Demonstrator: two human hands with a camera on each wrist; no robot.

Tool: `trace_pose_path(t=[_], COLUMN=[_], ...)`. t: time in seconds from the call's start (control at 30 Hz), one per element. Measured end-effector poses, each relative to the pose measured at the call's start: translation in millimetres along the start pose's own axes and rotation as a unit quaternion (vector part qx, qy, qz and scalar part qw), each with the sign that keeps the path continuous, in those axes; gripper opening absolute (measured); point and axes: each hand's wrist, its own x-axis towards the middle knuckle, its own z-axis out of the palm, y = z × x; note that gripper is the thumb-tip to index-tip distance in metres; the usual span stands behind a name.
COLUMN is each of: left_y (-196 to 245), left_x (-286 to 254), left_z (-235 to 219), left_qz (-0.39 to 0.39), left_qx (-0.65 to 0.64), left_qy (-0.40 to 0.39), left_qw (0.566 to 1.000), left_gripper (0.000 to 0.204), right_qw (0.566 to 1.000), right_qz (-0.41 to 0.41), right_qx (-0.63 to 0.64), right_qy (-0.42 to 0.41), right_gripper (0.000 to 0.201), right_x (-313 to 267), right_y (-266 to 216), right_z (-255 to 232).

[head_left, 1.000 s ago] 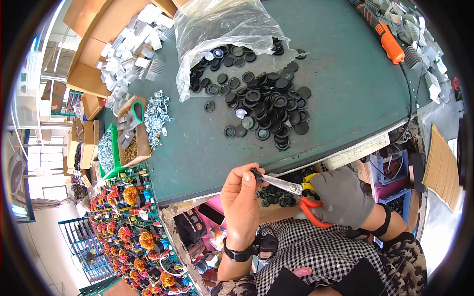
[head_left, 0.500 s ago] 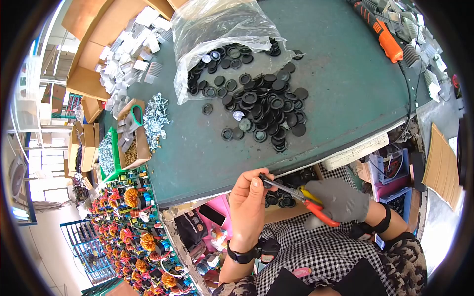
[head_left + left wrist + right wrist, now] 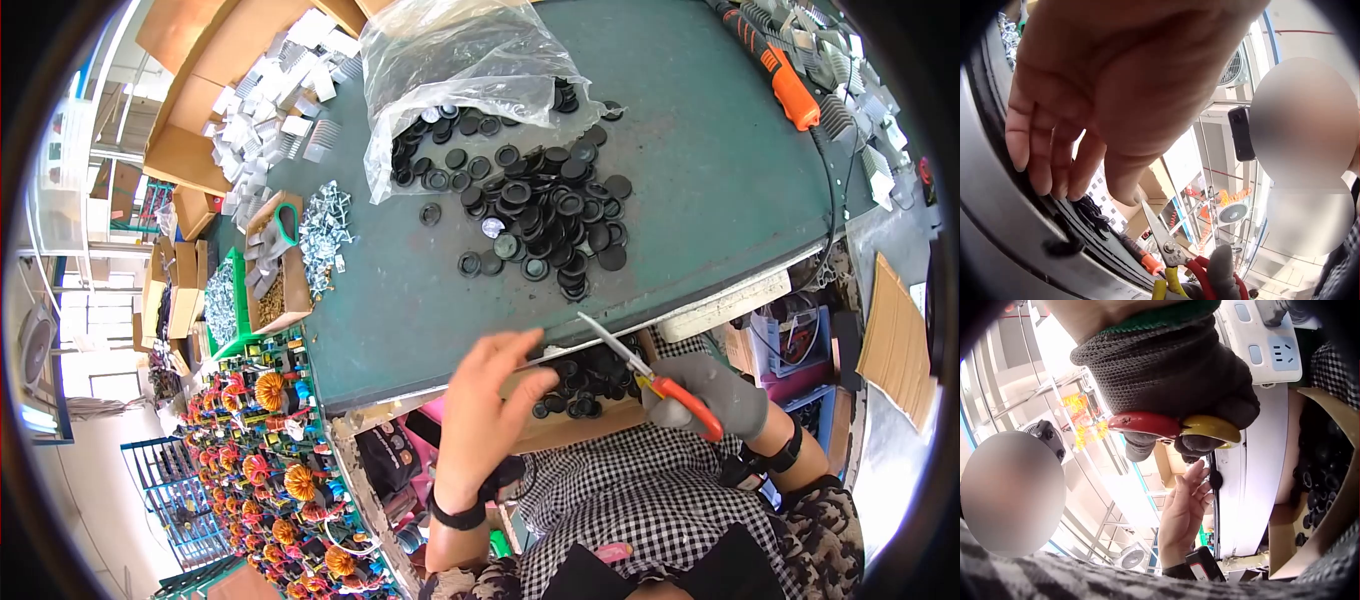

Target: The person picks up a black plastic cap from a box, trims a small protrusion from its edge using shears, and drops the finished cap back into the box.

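My bare left hand [image 3: 490, 405] is at the bench's front edge, thumb apart from its extended fingers, with nothing held. Below its fingers in the left wrist view, a blurred black piece [image 3: 1063, 247] shows apart from the hand. The gloved right hand [image 3: 715, 400] grips red-and-yellow-handled scissors [image 3: 690, 400], fingers through the loops in the right wrist view. Their blades point toward the left hand without touching it. Below the bench edge, a cardboard box [image 3: 565, 434] holds black pieces [image 3: 590, 385]. Black round caps [image 3: 545, 215] lie heaped on the green bench [image 3: 720, 180].
A clear plastic bag [image 3: 450, 50] with more caps lies behind the heap. Metal heat sinks [image 3: 265, 120], screws [image 3: 325, 230] and circuit boards with orange coils [image 3: 270, 390] line the left side. An orange-and-black tool [image 3: 790, 95] with a cord lies at right.
My left hand has let go of the small black piece, opened its fingers and moved slightly left. The right hand has drawn the scissors back to the right, away from it.
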Motion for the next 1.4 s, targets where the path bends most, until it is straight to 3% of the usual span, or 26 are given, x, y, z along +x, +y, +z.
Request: trace_pose_path(t=[0.07, 0.1, 0.17, 0.27, 0.3, 0.33, 0.4, 0.43, 0.47, 0.5, 0.53, 0.6, 0.67, 0.7, 0.77, 0.83, 0.9, 0.93, 1.0, 1.07, 1.13, 1.27, 1.33, 1.37, 1.4], left_y=[-8, -10, -13, -28, -25, -23, -21, -14, -14, -15, -16, -23, -17, -17, -17, -12, -9, -9, -9, -10, -10, -12, -10, -13, -11], left_x=[18, 29, 51, 65, 64, 60, 50, 41, 34, 27, 22, 21, 23, 25, 29, 30, 30, 29, 28, 28, 26, 17, 10, 4, 2], left_z=[-6, -10, -17, -22, -24, -22, -19, -18, -13, -7, -2, 6, 5, 5, 6, 5, 4, 3, 3, 2, 0, -9, -12, -9, -8], left_qz=[0.075, 0.076, 0.082, 0.092, 0.083, 0.084, 0.044, 0.002, -0.001, -0.045, -0.085, -0.081, -0.058, -0.058, 0.038, 0.044, 0.047, 0.063, 0.077, 0.084, 0.083, 0.079, 0.006, -0.054, -0.056], left_qx=[0.141, 0.141, 0.310, 0.306, 0.314, 0.313, 0.202, 0.074, 0.075, -0.093, -0.259, -0.180, 0.083, 0.081, 0.234, 0.239, 0.246, 0.258, 0.272, 0.276, 0.277, 0.294, 0.164, 0.005, 0.006], left_qy=[0.113, 0.115, 0.186, 0.173, 0.175, 0.173, 0.203, 0.175, 0.174, 0.174, 0.171, 0.193, 0.203, 0.204, 0.240, 0.223, 0.207, 0.196, 0.187, 0.177, 0.174, 0.188, 0.196, 0.187, 0.189], left_qw=[0.981, 0.980, 0.929, 0.932, 0.929, 0.930, 0.957, 0.982, 0.982, 0.979, 0.947, 0.961, 0.974, 0.974, 0.941, 0.944, 0.946, 0.944, 0.941, 0.941, 0.941, 0.934, 0.967, 0.981, 0.980], left_gripper=[0.029, 0.029, 0.026, 0.025, 0.023, 0.023, 0.023, 0.022, 0.022, 0.022, 0.022, 0.022, 0.023, 0.023, 0.024, 0.024, 0.024, 0.024, 0.024, 0.024, 0.023, 0.022, 0.020, 0.021, 0.021], right_qw=[0.998, 0.998, 0.997, 0.999, 0.999, 0.999, 0.998, 0.998, 0.994, 0.979, 0.979, 0.971, 0.970, 0.967, 0.964, 0.960, 0.999, 0.999, 0.966, 0.959, 0.918, 0.917, 0.905, 0.937, 0.961], right_qz=[0.003, 0.001, -0.008, -0.018, 0.003, 0.004, 0.055, 0.056, 0.008, -0.041, -0.042, -0.053, -0.052, -0.050, -0.026, -0.002, -0.043, -0.042, 0.091, 0.112, 0.110, 0.139, 0.142, 0.097, 0.053], right_qx=[0.053, 0.052, 0.052, 0.020, 0.033, 0.034, -0.022, -0.020, -0.109, -0.198, -0.197, -0.226, -0.233, -0.239, -0.259, -0.278, -0.003, -0.003, 0.233, 0.252, 0.369, 0.367, 0.396, 0.327, 0.256], right_qy=[0.039, 0.039, 0.048, 0.039, 0.021, 0.023, 0.013, 0.012, 0.017, 0.020, 0.017, 0.051, 0.057, 0.066, 0.053, 0.041, 0.031, 0.031, -0.069, -0.072, -0.095, -0.064, -0.055, -0.074, -0.095], right_gripper=[0.039, 0.039, 0.046, 0.048, 0.023, 0.023, 0.038, 0.038, 0.046, 0.053, 0.053, 0.067, 0.067, 0.066, 0.061, 0.055, 0.057, 0.057, 0.064, 0.069, 0.070, 0.071, 0.063, 0.056, 0.051], right_x=[1, 1, -1, -2, -4, -4, -4, -2, 1, 4, 7, 13, 15, 16, 15, 16, 19, 21, 28, 40, 51, 48, 44, 43, 42], right_y=[-2, -2, -2, -5, -9, -10, -11, -13, -15, -16, -16, -11, -8, -7, -13, -13, -7, -10, -20, -10, -3, -7, -1, 0, 1], right_z=[2, 3, 7, 5, 3, 3, 3, 4, 4, 5, 7, 12, 16, 16, 15, 14, 16, 14, 12, 22, 24, 29, 27, 24, 23])
